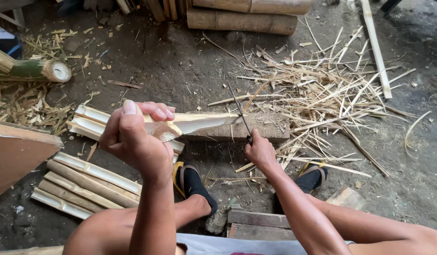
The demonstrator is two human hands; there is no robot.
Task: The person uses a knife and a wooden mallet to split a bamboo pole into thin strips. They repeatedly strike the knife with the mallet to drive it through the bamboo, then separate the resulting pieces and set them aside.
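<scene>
Bare knees and forearms fill the lower edge of the head view, with a grey garment between them. Left hand (133,139), raised closest to the lens, is clamped around 1 end of a split bamboo piece (199,123): thumb up along the near side, fingers curled over the top, no gap showing between hand and bamboo. From that grip the piece runs to the right, pale inner face up, its far end resting on a wooden block (258,127) that lies on the dirt floor (180,66).

Right hand (260,151), lower and to the right, is closed in a fist on the handle of a knife (241,113); the thin dark blade rises from the fist and crosses the far end of the bamboo piece over the block. Whether the edge has entered the bamboo cannot be told.

2 feet in black socks and yellow-soled sandals (192,182) stand on the ground below the hands. Split bamboo slats (86,182) lie stacked at left, more slats (93,122) lie behind the left hand, a heap of bamboo shavings (331,94) spreads at right, a green bamboo culm (32,70) lies at far left, and whole bamboo poles (242,20) lie at top.
</scene>
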